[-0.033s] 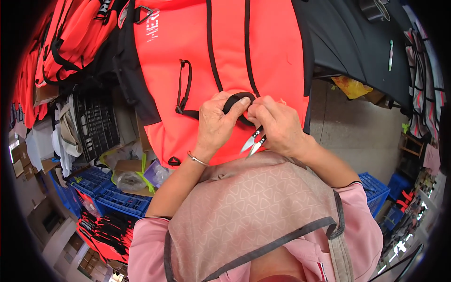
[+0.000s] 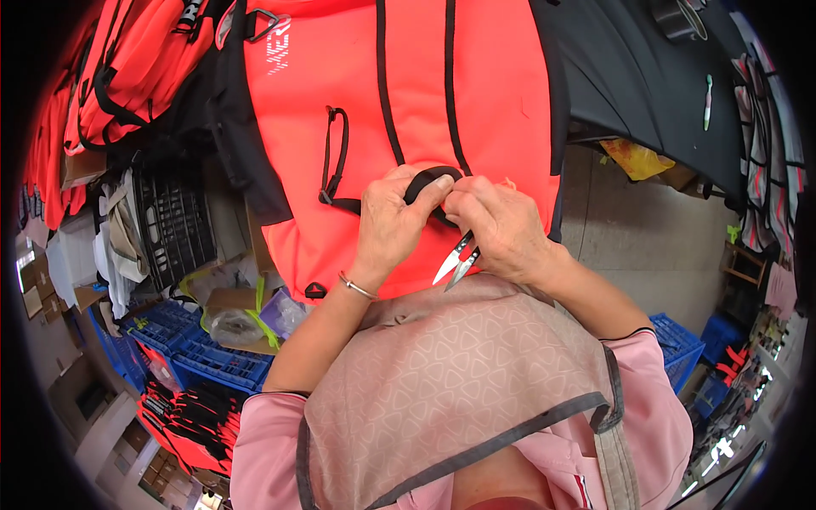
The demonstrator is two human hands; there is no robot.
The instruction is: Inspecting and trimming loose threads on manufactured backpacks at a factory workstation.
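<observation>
A bright orange-red bag (image 2: 331,59) with black side panels and two long black stripes of binding lies in front of me. My left hand (image 2: 393,212) pinches a curled black webbing strap (image 2: 435,178) between thumb and fingers, near the bag's lower middle. Close against it, my right hand (image 2: 500,223) has its fingertips at the same strap. Thread snips (image 2: 459,257) are tucked in the right hand, their two pointed blades apart and directed toward me. Left of my hands, a thin black strap loop with a buckle (image 2: 327,196) rests on the bag. The fingertips hide the strap's end.
More orange-red bags (image 2: 140,64) are piled at the far left. A black-covered table (image 2: 629,76) at the right bears a toothbrush (image 2: 708,102) and a metal cup (image 2: 676,21). Blue crates (image 2: 225,361) stand at lower left, another blue crate (image 2: 676,344) at lower right.
My right hand has shifted very slightly left, and the snips have tilted a little with it. My left hand and the strap look the same.
</observation>
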